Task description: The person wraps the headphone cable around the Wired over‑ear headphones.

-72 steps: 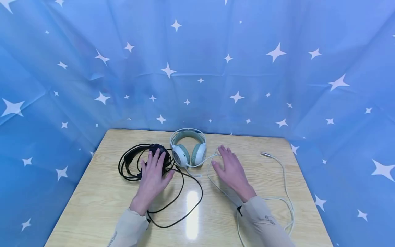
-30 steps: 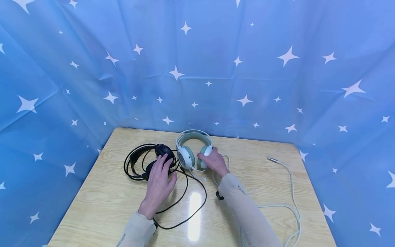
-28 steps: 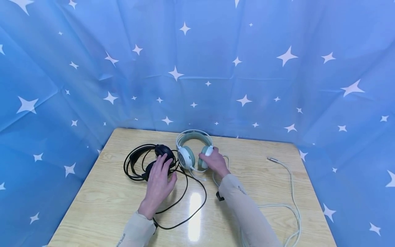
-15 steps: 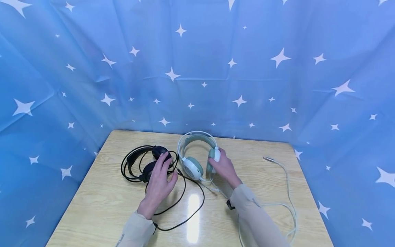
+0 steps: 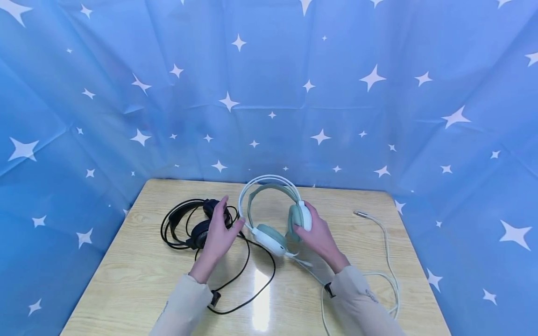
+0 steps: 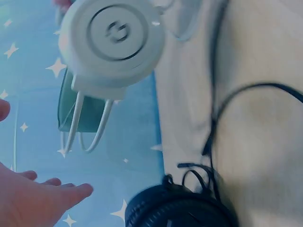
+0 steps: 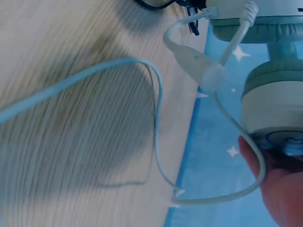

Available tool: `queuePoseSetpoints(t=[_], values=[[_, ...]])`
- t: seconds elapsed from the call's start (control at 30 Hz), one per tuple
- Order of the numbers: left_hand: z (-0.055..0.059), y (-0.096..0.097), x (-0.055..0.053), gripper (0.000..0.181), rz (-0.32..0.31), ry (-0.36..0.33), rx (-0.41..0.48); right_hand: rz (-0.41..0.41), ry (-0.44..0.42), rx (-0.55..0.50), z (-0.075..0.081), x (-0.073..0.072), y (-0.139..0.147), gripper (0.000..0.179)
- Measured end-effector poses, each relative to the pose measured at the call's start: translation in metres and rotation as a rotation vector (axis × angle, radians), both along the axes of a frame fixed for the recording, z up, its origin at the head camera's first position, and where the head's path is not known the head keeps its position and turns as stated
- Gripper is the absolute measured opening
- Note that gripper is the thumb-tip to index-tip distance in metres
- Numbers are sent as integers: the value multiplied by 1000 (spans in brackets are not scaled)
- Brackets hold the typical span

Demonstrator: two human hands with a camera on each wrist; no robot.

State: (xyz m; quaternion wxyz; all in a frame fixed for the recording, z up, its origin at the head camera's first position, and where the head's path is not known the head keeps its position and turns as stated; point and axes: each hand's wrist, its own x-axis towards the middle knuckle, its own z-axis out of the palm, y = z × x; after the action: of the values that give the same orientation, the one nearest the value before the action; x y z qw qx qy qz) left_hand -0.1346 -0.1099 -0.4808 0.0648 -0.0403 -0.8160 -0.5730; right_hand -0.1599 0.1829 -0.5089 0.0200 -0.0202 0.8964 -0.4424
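L hand (image 5: 218, 235), fingers spread, now off blk headset (image 5: 201, 233) (10 o'clock), nr white headset (image 5: 269, 241) (12); R hand (image 5: 317, 237) grips its 3-o'clock cup (image 5: 306, 217), so focus prob. white pr.

Head view bright, even; vertical glare on my table (image 5: 126, 280). Wrist views dimmer, hazy, blue-tinted. Left wrist: my left hand (image 6: 33, 201) soft-edged, logo on the white earcup (image 6: 117, 32) blurred. Right wrist: broad soft shadow across the table, thin one beside the white cable (image 7: 85, 74).
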Motion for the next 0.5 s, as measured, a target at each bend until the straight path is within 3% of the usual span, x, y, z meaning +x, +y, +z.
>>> queuePoseSetpoints(t=[0.1,0.17,0.37,0.5], values=[[11,-1,-7,75,-23,-69,168,30,26,-15,5,9,7,87],[16,-3,-12,75,-58,-94,229,46,44,-16,7,14,10,87],[21,-8,-32,84,-185,-187,167,122,128,-24,15,25,14,84],[26,-7,-37,83,-261,-271,186,195,211,-13,18,30,13,84]])
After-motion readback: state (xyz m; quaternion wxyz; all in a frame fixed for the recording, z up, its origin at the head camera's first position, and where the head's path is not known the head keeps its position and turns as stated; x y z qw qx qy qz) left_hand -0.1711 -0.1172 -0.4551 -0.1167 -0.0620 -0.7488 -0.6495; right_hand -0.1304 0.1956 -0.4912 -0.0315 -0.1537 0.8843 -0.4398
